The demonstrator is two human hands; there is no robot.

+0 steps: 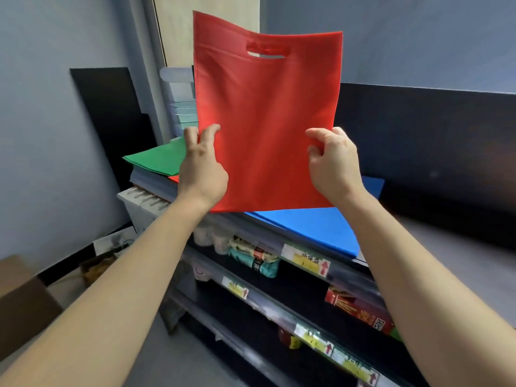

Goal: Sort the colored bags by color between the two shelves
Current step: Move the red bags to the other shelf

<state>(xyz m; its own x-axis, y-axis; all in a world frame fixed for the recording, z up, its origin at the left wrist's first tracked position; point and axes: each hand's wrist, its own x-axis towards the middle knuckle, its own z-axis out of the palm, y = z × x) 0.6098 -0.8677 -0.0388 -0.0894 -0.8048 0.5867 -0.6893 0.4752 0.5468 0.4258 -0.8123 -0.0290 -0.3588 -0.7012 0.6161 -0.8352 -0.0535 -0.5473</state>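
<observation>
As both forearms reach up from the bottom of the view, we find each grip closed on the red non-woven bag (265, 121). The left hand (202, 169) pinches its left edge low down, and the right hand (332, 163) pinches its right edge at about the same height. The bag is held in the air above the shelf unit (279, 314), upright, long axis vertical, its die-cut handle slot uppermost.

Below the hands, the shelf rails carry yellow price labels (305, 259) with red upward arrows and Chinese characters we cannot read with confidence. The print on the red snack box (357, 308) is too blurred to read.

On the top shelf, the blue bags (315, 230) lie below and right of the held bag. The green bags (159, 160) lie to its left, and a red sliver (174, 178) peeks from under them, just beside the left wrist. We judge that the red pile lies leftward, so the left hand is nearer. Behind stand stacked clear plastic bins (178, 101).
</observation>
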